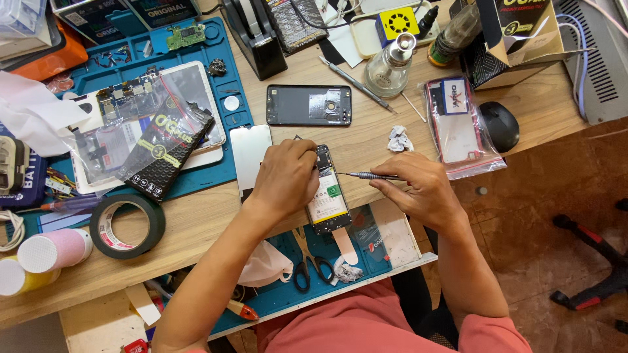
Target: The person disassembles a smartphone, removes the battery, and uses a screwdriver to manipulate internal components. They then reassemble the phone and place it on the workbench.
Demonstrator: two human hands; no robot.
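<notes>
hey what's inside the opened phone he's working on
Inside the phone a pale battery with a green label fills the middle, and dark parts sit near the top by the screwdriver tip. The left hand covers its upper left side.

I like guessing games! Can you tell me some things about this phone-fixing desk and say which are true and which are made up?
1. The left hand rests on an opened phone. True.
2. The right hand holds scissors. False: it holds a thin metal screwdriver; the scissors lie in the drawer.
3. A black tape roll lies on the desk. True.
4. The computer mouse is white. False: it is black.
</notes>
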